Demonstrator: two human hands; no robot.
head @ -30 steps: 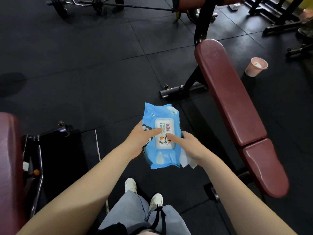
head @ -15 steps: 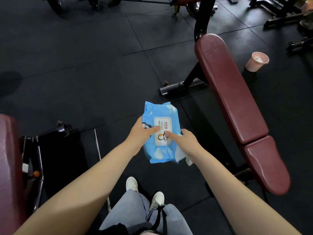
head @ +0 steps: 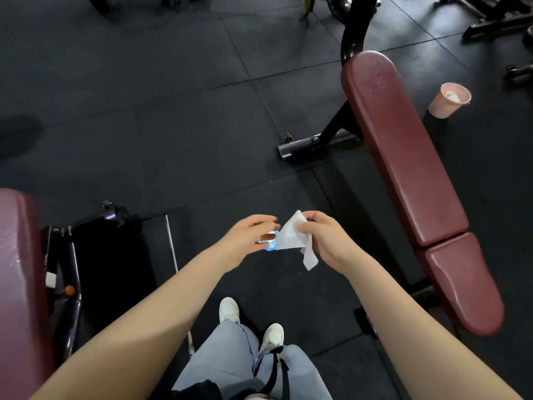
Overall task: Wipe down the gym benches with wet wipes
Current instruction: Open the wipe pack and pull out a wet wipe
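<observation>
Wipe pinched in R hand; L hand grips pack beside it.

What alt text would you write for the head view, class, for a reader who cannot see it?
A person's right hand holds a white wet wipe while the left hand grips a blue wipe packet above black rubber flooring. A long dark red padded gym bench stands to the right, a pink paper cup beyond it.
</observation>
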